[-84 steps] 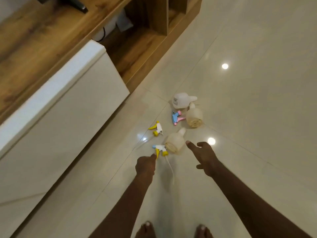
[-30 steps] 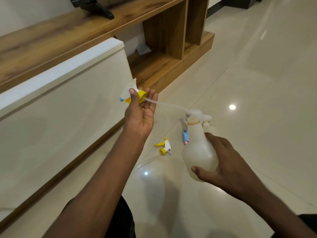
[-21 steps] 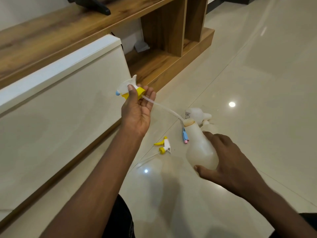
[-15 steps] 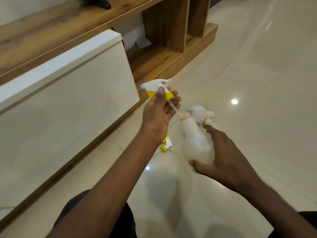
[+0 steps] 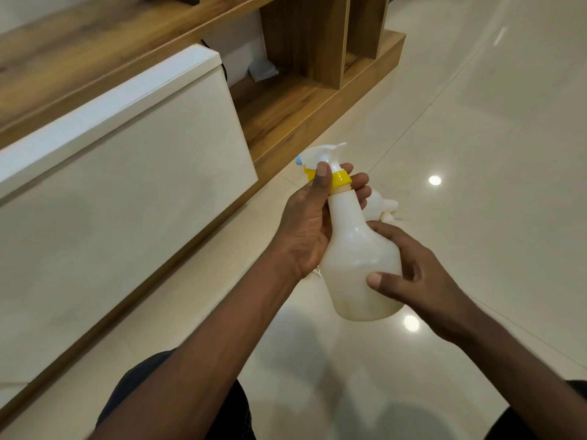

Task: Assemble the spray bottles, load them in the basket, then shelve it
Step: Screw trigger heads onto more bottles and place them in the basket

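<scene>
I hold a translucent white spray bottle (image 5: 359, 262) tilted in front of me. My right hand (image 5: 413, 281) grips its lower body. A white spray head with a yellow collar (image 5: 338, 179) and a blue nozzle tip sits on the bottle's neck, and my left hand (image 5: 309, 223) pinches that collar between thumb and fingers. The dip tube is inside the bottle, out of sight. Another white bottle (image 5: 382, 208) lies on the floor behind my hands, mostly hidden. The other loose spray heads are hidden, and no basket is in view.
A low wooden unit with a white drawer front (image 5: 127, 173) runs along the left. Its open wooden shelf (image 5: 286, 100) with upright dividers lies ahead, holding a small white item. Glossy cream floor tiles (image 5: 476, 122) spread to the right. My knees show at the bottom.
My left hand brought the spray head down, feeding its tube into the bottle; the collar now sits on the neck. My right hand lifted the bottle off the floor, closer to me.
</scene>
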